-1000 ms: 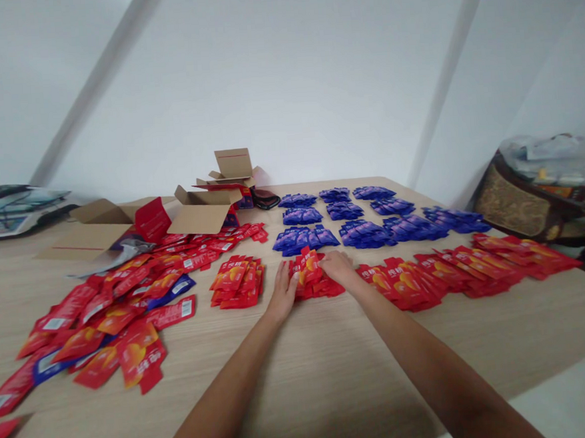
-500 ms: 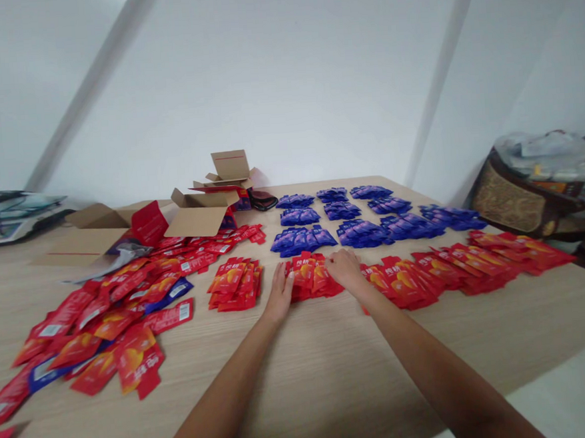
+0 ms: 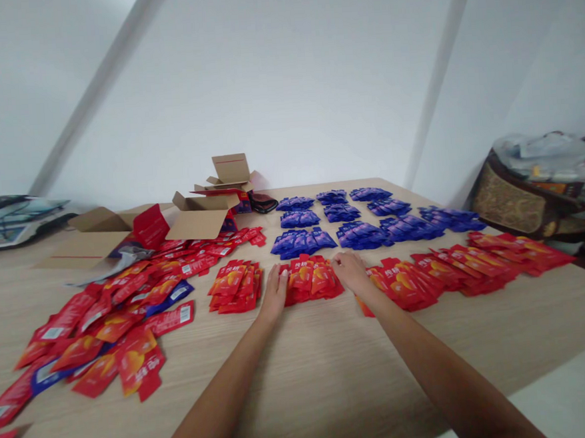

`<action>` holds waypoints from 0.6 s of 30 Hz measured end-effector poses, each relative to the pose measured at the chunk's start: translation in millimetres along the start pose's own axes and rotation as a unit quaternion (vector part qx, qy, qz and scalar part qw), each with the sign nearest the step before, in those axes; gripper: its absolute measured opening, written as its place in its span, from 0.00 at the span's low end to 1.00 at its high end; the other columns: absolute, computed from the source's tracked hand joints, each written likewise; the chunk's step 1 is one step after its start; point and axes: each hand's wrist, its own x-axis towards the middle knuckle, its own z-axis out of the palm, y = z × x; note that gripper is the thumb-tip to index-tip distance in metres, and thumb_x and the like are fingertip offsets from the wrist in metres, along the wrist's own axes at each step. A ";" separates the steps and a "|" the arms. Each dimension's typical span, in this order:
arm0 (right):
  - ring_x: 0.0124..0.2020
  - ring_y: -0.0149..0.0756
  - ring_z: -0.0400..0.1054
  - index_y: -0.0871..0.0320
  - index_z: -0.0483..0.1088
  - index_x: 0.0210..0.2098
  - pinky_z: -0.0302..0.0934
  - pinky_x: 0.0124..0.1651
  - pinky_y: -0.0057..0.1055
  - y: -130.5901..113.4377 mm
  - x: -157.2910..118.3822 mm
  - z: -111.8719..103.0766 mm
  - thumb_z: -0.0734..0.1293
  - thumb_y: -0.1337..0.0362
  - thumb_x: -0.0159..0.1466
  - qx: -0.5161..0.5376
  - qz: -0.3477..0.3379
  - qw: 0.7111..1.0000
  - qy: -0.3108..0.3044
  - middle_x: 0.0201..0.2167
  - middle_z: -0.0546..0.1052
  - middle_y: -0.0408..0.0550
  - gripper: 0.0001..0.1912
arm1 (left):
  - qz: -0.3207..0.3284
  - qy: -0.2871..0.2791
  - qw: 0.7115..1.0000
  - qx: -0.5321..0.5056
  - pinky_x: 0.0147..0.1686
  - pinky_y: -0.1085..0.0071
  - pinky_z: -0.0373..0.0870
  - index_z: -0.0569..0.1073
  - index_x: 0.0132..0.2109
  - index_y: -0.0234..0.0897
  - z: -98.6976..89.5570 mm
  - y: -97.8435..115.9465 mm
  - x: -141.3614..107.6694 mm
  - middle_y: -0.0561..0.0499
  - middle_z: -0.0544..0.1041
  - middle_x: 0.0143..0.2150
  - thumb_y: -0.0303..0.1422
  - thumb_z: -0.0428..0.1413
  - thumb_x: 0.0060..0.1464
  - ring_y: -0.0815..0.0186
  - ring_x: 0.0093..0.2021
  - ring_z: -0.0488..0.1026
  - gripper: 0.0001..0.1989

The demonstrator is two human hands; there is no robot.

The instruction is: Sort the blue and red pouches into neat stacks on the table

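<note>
A small pile of red and orange sachets [image 3: 307, 279] lies on the table between my two hands. My left hand [image 3: 274, 290] stands on edge at the pile's left side, fingers stretched out and holding nothing. At the right side is my right hand [image 3: 350, 271], its fingers curled in next to the sachets; whether anything is inside them is hidden. Just left of my left hand sits another stack of red sachets [image 3: 236, 286]. A row of overlapping red sachets [image 3: 402, 283] begins beside my right wrist and runs to the right.
Loose red sachets [image 3: 114, 325], a few blue ones among them, spread over the left. Several piles of blue sachets [image 3: 304, 241] stand in rows behind. Open cardboard boxes [image 3: 197, 222] and a dark wallet [image 3: 263, 203] are at the back. A chair [image 3: 511, 194] with plastic bags stands right.
My left hand has shifted slightly left and my right hand slightly right, leaving a little more room around the red pile. The sachets look nearly unchanged.
</note>
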 end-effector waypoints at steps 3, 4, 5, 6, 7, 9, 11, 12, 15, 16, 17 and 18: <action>0.45 0.42 0.65 0.57 0.74 0.35 0.55 0.47 0.34 -2.3 -3.1 0.7 0.58 0.63 0.63 0.038 -0.032 0.999 0.018 0.38 0.75 0.52 0.13 | 0.025 0.009 1.000 0.008 0.67 0.59 0.41 0.58 0.63 0.34 -1.6 0.4 -6.2 0.40 0.53 0.68 0.45 0.41 0.63 0.62 0.69 0.46 0.28; 0.43 0.41 0.65 0.57 0.73 0.34 0.56 0.47 0.33 -3.7 -4.0 1.5 0.58 0.63 0.62 0.064 -0.051 0.996 0.033 0.36 0.75 0.51 0.12 | 0.050 0.014 0.999 0.013 0.67 0.59 0.42 0.58 0.63 0.35 -3.0 1.9 -10.0 0.40 0.54 0.68 0.45 0.42 0.63 0.61 0.69 0.47 0.27; 0.41 0.40 0.66 0.57 0.71 0.32 0.56 0.45 0.33 -5.5 -4.9 2.6 0.58 0.62 0.62 0.098 -0.075 0.991 0.050 0.34 0.74 0.50 0.11 | 0.082 0.017 0.996 0.019 0.67 0.58 0.43 0.58 0.63 0.36 -5.2 4.3 -14.3 0.41 0.54 0.68 0.45 0.43 0.63 0.61 0.68 0.48 0.27; 0.39 0.39 0.66 0.57 0.69 0.31 0.57 0.44 0.33 -7.5 -5.8 4.0 0.58 0.61 0.62 0.133 -0.100 0.984 0.065 0.32 0.73 0.49 0.10 | 0.119 0.020 0.992 0.026 0.67 0.58 0.45 0.58 0.63 0.37 -8.6 7.4 -18.9 0.42 0.55 0.67 0.44 0.43 0.63 0.61 0.68 0.49 0.26; 0.36 0.39 0.65 0.57 0.67 0.30 0.57 0.42 0.33 -9.6 -6.9 5.4 0.59 0.60 0.61 0.164 -0.118 0.976 0.081 0.30 0.72 0.48 0.10 | 0.156 0.023 0.987 0.034 0.66 0.57 0.46 0.58 0.63 0.38 -13.3 11.0 -23.6 0.42 0.56 0.67 0.43 0.43 0.63 0.62 0.68 0.50 0.25; 0.32 0.37 0.63 0.56 0.63 0.28 0.56 0.37 0.32 -13.5 -10.3 7.6 0.60 0.58 0.60 0.204 -0.145 0.963 0.103 0.27 0.69 0.46 0.09 | 0.219 0.036 0.974 0.053 0.66 0.58 0.49 0.56 0.64 0.39 -28.2 17.5 -31.6 0.43 0.57 0.66 0.41 0.43 0.64 0.63 0.67 0.52 0.24; 0.27 0.35 0.60 0.55 0.58 0.26 0.53 0.32 0.30 -15.3 -15.7 8.7 0.60 0.60 0.57 0.221 -0.166 0.954 0.117 0.24 0.65 0.42 0.07 | 0.250 0.069 0.962 0.082 0.65 0.58 0.51 0.56 0.64 0.40 -51.7 18.7 -35.3 0.43 0.58 0.66 0.38 0.43 0.64 0.63 0.67 0.53 0.23; 0.25 0.34 0.58 0.55 0.56 0.25 0.51 0.30 0.29 -15.1 -19.1 9.0 0.60 0.62 0.56 0.225 -0.177 0.950 0.121 0.22 0.63 0.40 0.07 | 0.253 0.094 0.958 0.101 0.65 0.57 0.51 0.56 0.64 0.40 -67.1 15.6 -34.6 0.43 0.58 0.66 0.38 0.44 0.64 0.62 0.66 0.53 0.23; 0.22 0.31 0.53 0.54 0.49 0.21 0.46 0.26 0.27 -10.3 -31.5 11.2 0.58 0.67 0.54 0.240 -0.204 0.941 0.123 0.19 0.57 0.38 0.09 | 0.217 0.181 0.942 0.180 0.64 0.54 0.52 0.57 0.63 0.38 -125.7 -10.7 -22.1 0.41 0.58 0.65 0.36 0.48 0.61 0.58 0.67 0.52 0.25; 0.21 0.30 0.52 0.54 0.47 0.21 0.45 0.25 0.27 -7.9 -36.1 12.8 0.57 0.67 0.54 0.242 -0.209 0.940 0.121 0.18 0.55 0.37 0.10 | 0.189 0.209 0.935 0.215 0.63 0.53 0.52 0.57 0.63 0.37 -148.4 -24.0 -15.3 0.40 0.58 0.65 0.35 0.49 0.59 0.56 0.67 0.52 0.26; 0.20 0.30 0.51 0.54 0.46 0.21 0.43 0.25 0.27 -5.7 -40.8 15.0 0.57 0.67 0.54 0.240 -0.210 0.940 0.121 0.17 0.53 0.37 0.11 | 0.142 0.232 0.927 0.258 0.63 0.52 0.52 0.57 0.63 0.34 -171.7 -38.4 -8.1 0.38 0.58 0.65 0.35 0.51 0.57 0.54 0.67 0.51 0.28; 0.19 0.29 0.50 0.54 0.45 0.20 0.43 0.24 0.27 -3.9 -45.5 17.6 0.57 0.67 0.54 0.237 -0.209 0.941 0.121 0.16 0.52 0.36 0.12 | 0.076 0.250 0.916 0.304 0.62 0.52 0.52 0.57 0.62 0.30 -195.1 -52.9 -0.7 0.35 0.58 0.64 0.34 0.53 0.55 0.51 0.67 0.51 0.30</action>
